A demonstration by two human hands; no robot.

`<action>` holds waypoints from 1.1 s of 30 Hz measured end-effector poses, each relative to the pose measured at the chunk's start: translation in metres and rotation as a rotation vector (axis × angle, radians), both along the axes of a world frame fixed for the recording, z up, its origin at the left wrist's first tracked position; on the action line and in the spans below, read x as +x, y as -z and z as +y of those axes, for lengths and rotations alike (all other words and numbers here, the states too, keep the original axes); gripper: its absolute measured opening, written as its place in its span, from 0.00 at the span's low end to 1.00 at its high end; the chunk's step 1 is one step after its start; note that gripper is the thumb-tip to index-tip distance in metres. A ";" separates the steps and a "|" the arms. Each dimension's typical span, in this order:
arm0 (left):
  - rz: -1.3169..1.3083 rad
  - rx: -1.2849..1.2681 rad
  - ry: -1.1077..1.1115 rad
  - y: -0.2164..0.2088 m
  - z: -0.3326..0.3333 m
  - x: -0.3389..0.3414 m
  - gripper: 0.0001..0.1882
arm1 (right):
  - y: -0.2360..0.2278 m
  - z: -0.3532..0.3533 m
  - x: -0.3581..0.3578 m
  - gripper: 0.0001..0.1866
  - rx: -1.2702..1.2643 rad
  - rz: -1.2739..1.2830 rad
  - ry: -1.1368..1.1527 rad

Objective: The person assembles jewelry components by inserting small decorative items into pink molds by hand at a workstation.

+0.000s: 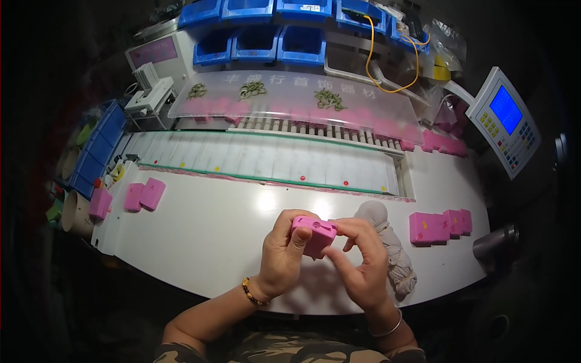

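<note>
A pink rubber mould (316, 245) is held up over the front middle of the white table. My left hand (283, 257) is closed around its left side, the thumb pressed on the near face. On the mould's upper edge a small round hole and a slit show. The fingertips of my right hand (364, 260) touch its right corner, with the thumb at the side below; the fingers are bent around that edge. Just beyond my right hand lies a rolled grey-white cloth bundle (396, 257).
Several pink moulds (439, 227) stand at right, near a dark cylinder (496, 242); others (145, 195) lie at left. A long green-edged glass strip (260, 160) crosses behind. Green clusters rest on a clear shelf (290, 100) under blue bins (254, 45). A keypad screen (507, 121) stands right.
</note>
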State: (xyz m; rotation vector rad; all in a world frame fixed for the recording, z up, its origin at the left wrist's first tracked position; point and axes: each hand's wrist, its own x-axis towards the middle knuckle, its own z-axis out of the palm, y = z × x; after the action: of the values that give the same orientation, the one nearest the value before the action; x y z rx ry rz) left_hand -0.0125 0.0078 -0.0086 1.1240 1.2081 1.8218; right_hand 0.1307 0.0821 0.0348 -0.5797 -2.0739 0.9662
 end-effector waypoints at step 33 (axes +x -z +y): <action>0.931 -0.440 -0.796 0.038 0.055 -0.194 0.20 | 0.042 -0.007 0.015 0.35 -0.778 0.117 -0.025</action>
State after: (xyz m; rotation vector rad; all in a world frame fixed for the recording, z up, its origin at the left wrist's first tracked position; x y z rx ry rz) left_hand -0.2065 0.0623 -0.0470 1.3656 2.7498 1.3417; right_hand 0.1458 0.0748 -0.0076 -0.8531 -1.5554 1.7856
